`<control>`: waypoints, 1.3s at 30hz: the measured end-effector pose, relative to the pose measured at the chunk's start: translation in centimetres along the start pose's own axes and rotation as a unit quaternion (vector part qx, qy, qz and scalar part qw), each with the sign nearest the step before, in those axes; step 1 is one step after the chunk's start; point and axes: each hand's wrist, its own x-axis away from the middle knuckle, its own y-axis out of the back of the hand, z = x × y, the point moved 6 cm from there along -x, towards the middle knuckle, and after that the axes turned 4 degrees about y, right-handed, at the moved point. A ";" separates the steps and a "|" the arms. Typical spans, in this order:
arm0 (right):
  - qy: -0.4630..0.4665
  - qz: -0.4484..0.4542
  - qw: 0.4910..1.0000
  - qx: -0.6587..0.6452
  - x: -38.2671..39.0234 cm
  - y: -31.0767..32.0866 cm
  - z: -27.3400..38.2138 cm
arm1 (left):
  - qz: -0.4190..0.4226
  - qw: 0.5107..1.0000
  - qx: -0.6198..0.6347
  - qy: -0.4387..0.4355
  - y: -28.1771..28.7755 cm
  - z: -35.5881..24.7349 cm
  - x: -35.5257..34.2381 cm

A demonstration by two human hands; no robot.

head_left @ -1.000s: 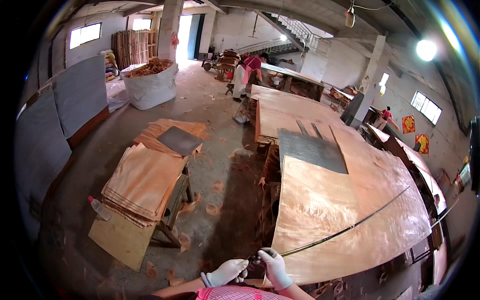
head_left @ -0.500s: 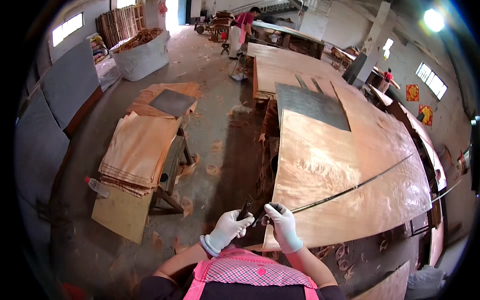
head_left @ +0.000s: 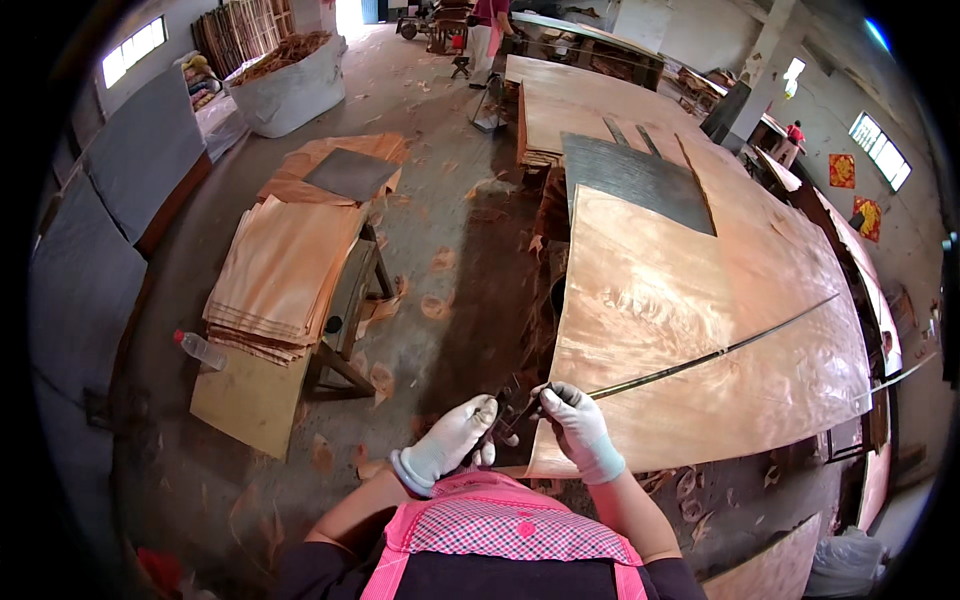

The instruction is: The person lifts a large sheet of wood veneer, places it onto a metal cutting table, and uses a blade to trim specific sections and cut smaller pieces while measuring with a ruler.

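Observation:
Gloved, my left hand [head_left: 448, 442] is closed round a small dark tool [head_left: 501, 408] above the floor, just off the near edge of a pale veneer sheet [head_left: 640, 270]. My right hand [head_left: 582, 436], also gloved, pinches something small and dark beside that tool; what it is, I cannot make out. A long thin dark strip [head_left: 720, 351] lies diagonally across the sheet, its near end by my right fingers. A dark grey plate [head_left: 635, 175] lies farther along the bench. My pink checked apron shows below my hands.
At left, a low stand bears stacked veneers [head_left: 280, 260], a grey square [head_left: 345, 175] and a plastic bottle [head_left: 203, 348]. Behind are a bulk sack [head_left: 288, 100] and grey boards [head_left: 140, 160]. Co-workers [head_left: 488, 30] [head_left: 793, 138] stand at distant benches. Veneer scraps litter the floor.
The view has tilted downward, showing more apron. My hands, close together a second ago, parted slightly, the tool rising upright in my left hand, then turning partly behind its fingers.

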 end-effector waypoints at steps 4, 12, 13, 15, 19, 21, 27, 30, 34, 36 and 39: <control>-0.054 0.021 0.993 0.107 0.4 0.0 0.1 | 0.081 0.994 0.014 0.066 0.8 0.2 -0.1; -0.070 0.119 0.976 0.169 1.8 -1.7 0.6 | 0.055 0.986 -0.134 0.084 0.9 -0.7 0.9; -0.070 0.117 0.976 0.167 1.8 -1.6 0.7 | 0.053 0.984 -0.144 0.093 1.0 -0.6 1.0; -0.061 0.138 0.965 0.215 1.9 -1.9 1.1 | 0.054 0.981 -0.154 0.103 1.3 -0.3 1.0; -0.067 0.168 0.963 0.202 2.2 -2.0 1.2 | 0.075 0.974 -0.168 0.136 1.3 0.1 1.3; -0.073 0.181 0.951 0.240 2.3 -1.9 1.6 | 0.064 0.969 -0.187 0.145 1.5 0.3 1.5; -0.030 0.205 0.917 0.342 2.6 -2.7 3.0 | 0.080 0.970 -0.183 0.140 1.2 0.3 1.7; -0.056 0.205 0.920 0.329 2.7 -2.6 2.7 | 0.086 0.967 -0.182 0.153 0.9 0.2 2.0; 0.017 0.220 0.897 0.384 2.4 -2.1 2.2 | 0.059 0.958 -0.241 0.146 0.7 0.1 2.2; 0.053 0.236 0.878 0.414 2.4 -2.0 2.2 | 0.041 0.950 -0.274 0.145 0.3 -0.7 2.5; -0.017 0.237 0.858 0.455 2.5 -1.6 2.0 | 0.032 0.887 -0.447 0.116 -0.1 -2.3 2.7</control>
